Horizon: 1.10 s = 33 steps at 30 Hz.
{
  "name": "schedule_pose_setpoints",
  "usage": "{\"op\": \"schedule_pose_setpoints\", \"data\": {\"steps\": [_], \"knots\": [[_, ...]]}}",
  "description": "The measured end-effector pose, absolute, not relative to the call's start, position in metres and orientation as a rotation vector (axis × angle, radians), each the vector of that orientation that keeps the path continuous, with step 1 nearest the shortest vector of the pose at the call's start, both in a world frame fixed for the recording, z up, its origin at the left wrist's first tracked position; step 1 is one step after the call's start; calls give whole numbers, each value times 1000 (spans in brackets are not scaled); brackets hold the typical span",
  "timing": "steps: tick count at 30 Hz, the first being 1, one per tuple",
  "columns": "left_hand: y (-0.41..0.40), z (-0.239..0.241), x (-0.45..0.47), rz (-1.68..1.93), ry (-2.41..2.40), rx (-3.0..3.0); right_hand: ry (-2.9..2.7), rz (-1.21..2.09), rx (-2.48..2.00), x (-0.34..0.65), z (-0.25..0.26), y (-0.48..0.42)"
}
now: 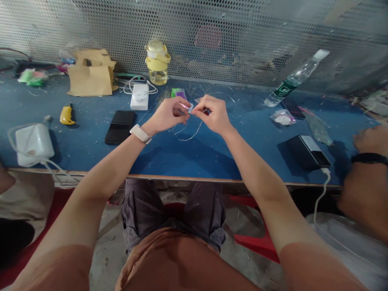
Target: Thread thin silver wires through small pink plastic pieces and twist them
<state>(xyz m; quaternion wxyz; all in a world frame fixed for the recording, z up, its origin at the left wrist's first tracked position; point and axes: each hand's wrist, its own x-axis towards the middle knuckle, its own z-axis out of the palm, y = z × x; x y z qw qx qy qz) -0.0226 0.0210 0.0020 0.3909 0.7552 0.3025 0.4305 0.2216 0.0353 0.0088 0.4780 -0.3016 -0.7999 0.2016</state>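
Observation:
My left hand [168, 114], with a pale band on its wrist, is closed in a pinch above the blue table. Between its fingertips shows a small shiny, bluish see-through piece [190, 108], too small to name. My right hand [214, 114] meets it there, thumb and forefinger pressed together; what they grip is hidden. A thin, twisted silvery wire [190, 138] hangs in a loop below both hands, and I cannot tell which hand holds its end. Just behind my left hand lies a green and purple packet [178, 93].
Left on the table are a black phone [120, 127], a white charger [140, 97], a yellow-handled tool [67, 116] and brown paper [91, 80]. A yellow-topped bottle [158, 64] stands behind. Rightward are a tilted water bottle [283, 89], a power bank [308, 152] and another person's arm [368, 186].

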Motion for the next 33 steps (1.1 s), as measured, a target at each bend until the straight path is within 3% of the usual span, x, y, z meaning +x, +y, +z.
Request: {"op": "schedule_pose_setpoints", "data": {"steps": [18,33], "knots": [[17,1,-17,1090,1082,2400,-1952,449,-737,220,6,33],[20,4,-33,1303,1030,2626,-2061,275,-660,221,10,28]]}}
